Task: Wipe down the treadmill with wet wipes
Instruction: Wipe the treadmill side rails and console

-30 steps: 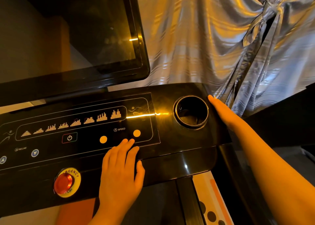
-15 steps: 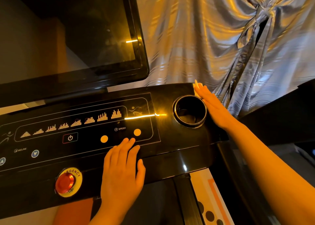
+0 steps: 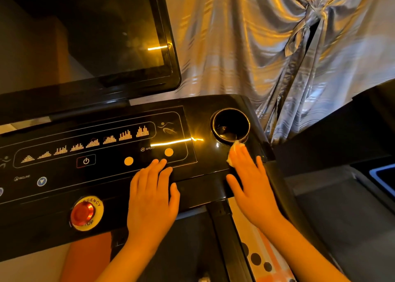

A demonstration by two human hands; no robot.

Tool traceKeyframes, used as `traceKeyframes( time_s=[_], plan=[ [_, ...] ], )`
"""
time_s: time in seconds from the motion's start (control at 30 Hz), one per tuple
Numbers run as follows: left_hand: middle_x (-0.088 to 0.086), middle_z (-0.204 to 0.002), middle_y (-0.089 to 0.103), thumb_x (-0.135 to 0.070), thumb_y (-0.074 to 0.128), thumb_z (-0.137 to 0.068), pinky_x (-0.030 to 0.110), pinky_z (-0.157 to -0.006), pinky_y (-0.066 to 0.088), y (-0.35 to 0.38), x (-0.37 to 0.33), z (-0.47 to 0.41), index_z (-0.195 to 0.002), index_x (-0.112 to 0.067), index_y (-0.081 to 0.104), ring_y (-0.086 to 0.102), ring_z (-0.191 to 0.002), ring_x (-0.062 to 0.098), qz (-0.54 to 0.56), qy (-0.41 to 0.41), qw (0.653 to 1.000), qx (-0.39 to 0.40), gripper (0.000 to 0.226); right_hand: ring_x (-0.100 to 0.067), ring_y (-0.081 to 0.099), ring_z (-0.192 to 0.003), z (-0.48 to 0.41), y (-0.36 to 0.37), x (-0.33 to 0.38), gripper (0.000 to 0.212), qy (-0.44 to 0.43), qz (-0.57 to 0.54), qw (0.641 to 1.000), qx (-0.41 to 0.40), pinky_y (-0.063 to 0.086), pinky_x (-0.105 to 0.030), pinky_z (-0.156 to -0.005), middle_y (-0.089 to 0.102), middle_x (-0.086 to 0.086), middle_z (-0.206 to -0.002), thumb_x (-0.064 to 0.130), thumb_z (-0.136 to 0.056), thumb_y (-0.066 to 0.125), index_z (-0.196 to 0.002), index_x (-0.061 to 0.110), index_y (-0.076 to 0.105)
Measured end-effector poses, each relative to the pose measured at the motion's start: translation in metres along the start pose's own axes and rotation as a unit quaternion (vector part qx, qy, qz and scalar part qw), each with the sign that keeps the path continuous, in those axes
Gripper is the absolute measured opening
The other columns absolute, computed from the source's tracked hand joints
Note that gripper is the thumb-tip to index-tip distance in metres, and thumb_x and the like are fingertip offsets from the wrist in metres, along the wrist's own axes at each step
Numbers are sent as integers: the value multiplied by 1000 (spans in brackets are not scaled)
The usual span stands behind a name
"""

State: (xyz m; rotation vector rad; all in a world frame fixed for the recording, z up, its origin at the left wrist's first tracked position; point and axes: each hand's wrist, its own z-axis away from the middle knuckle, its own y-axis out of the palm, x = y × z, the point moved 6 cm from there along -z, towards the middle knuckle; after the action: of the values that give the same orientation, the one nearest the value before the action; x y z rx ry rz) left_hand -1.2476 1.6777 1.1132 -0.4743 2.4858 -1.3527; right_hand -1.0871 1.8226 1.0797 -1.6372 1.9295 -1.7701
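The glossy black treadmill console [image 3: 201,119] fills the middle of the head view, with a lit control panel [image 3: 96,145] and a round cup holder [image 3: 230,124] at its right end. My right hand [image 3: 252,181] lies flat with straight fingers just below the cup holder, pressing a pale wet wipe [image 3: 235,150] onto the console; only the wipe's edges show past my fingertips. My left hand [image 3: 152,194] rests flat on the console's front edge, fingers straight, fingertips touching the lower rim of the panel.
A dark screen [image 3: 85,36] rises above the console at the back left. A red emergency stop button [image 3: 83,213] sits left of my left hand. Grey draped curtains [image 3: 277,46] hang behind. The treadmill's right side rail [image 3: 284,187] runs down past my right wrist.
My right hand with the wipe has swept from the far right edge beside the cup holder round to the console surface just below it. My left hand has stayed in place.
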Motion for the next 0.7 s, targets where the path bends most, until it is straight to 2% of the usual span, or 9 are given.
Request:
traceKeyframes(
  time_s=[0.13, 0.27, 0.37, 0.57, 0.7],
  plan=[
    [13, -129, 59, -30, 39, -92, 37, -106, 30, -1, 0, -1, -119, -5, 62, 47, -127, 27, -1, 7, 1000, -11, 44, -8, -6, -149, -14, 19, 34, 62, -42, 101, 994, 9, -3, -38, -120, 2, 6, -163, 48, -99, 22, -156, 24, 10],
    [12, -132, 58, -31, 39, -92, 37, -107, 30, 0, 2, 2, -121, -6, 61, 45, -129, 26, 1, 9, 1000, -8, 44, -10, -2, -149, -43, 30, 58, 62, -68, 135, 988, 15, -4, -38, -120, 10, 2, -162, 48, -98, 17, -155, 22, 15],
    [12, -132, 58, -32, 39, -92, 37, -107, 30, 1, 4, 2, -122, -7, 61, 45, -129, 25, 3, 9, 1000, -5, 45, -10, 3, -149, -48, 29, 60, 60, -85, 140, 986, 19, 1, -40, -120, 16, 2, -162, 43, -99, 18, -155, 22, 17],
    [11, -132, 59, -31, 39, -91, 37, -106, 34, 0, 3, 1, -120, -8, 63, 46, -128, 25, 16, 5, 1000, -12, 44, -10, 1, -150, -16, 26, 45, 54, -113, 128, 985, 26, 5, -36, -120, 14, 2, -162, 39, -101, 23, -154, 29, 20],
    [12, -131, 59, -30, 41, -91, 36, -106, 30, 0, 2, 1, -120, -6, 63, 46, -128, 25, 22, 14, 999, -26, 43, -14, 14, -149, -16, 25, 46, 53, -108, 75, 991, 2, 21, -43, -119, 23, -1, -159, 34, -102, 26, -153, 21, 19]
  ],
)
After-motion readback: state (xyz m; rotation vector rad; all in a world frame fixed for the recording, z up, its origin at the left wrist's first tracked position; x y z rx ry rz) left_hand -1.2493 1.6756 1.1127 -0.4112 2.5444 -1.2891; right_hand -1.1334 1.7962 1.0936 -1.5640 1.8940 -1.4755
